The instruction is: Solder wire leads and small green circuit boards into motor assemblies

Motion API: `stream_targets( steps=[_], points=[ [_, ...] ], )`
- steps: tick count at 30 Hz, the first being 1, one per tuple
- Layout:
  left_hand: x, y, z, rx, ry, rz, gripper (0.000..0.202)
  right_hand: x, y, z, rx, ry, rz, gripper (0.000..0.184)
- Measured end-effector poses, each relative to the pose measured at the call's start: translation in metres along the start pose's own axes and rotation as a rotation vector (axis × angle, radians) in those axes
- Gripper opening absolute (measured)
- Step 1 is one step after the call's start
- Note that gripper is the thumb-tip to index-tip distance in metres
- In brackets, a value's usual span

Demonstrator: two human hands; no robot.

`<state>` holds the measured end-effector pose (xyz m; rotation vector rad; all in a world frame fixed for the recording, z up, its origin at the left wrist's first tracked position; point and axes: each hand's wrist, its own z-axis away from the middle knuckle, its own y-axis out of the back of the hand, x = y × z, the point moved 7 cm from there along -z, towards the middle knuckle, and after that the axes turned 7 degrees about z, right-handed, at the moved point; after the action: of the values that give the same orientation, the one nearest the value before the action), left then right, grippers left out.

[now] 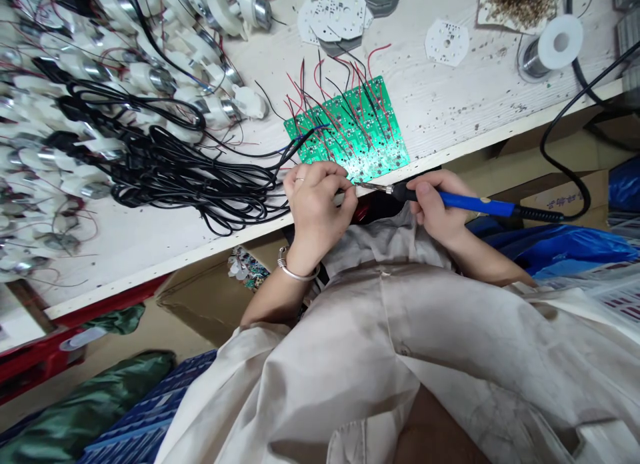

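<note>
My right hand (437, 204) grips a soldering iron with a blue handle (475, 203); its metal tip points left toward my left hand. My left hand (317, 201) is curled in a pinch at the table's front edge, right where the iron's tip ends; what it pinches is too small to name. Just beyond both hands lies a green circuit board panel (350, 127) with many red and black wires standing out of it. A bundle of black cables (175, 171) runs from the left up to the board.
White lamp bases with metal caps (100, 84) crowd the table's left. White octagonal boards (345, 14), a solder spool (550, 47) and a tray of brown bits (520, 4) sit at the back. Cardboard boxes (550, 171), blue bags and a blue crate lie below the table.
</note>
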<state>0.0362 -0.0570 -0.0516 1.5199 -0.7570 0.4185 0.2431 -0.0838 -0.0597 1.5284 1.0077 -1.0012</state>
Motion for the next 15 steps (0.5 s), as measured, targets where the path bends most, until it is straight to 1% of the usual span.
stream_targets(
  steps=[4, 7, 10, 12, 15],
  points=[
    [-0.001, -0.001, -0.001, -0.005, 0.009, -0.002, 0.01, -0.007, 0.006, -0.01, 0.118, 0.012, -0.24, 0.023],
    [-0.001, -0.002, -0.001, -0.019, 0.022, -0.007, 0.01, -0.007, 0.014, -0.017, 0.235, 0.017, -0.283, 0.024],
    [0.0, 0.0, -0.002, -0.013, 0.016, -0.017, 0.01, -0.006, 0.02, -0.026, 0.309, 0.047, -0.271, 0.027],
    [0.001, 0.001, -0.002, -0.005, 0.004, -0.02, 0.01, -0.006, 0.02, -0.032, 0.305, 0.063, -0.259, 0.03],
    [0.002, 0.001, -0.003, -0.012, 0.0, -0.029, 0.01, -0.003, 0.015, -0.034, 0.21, 0.044, -0.189, 0.038]
  ],
)
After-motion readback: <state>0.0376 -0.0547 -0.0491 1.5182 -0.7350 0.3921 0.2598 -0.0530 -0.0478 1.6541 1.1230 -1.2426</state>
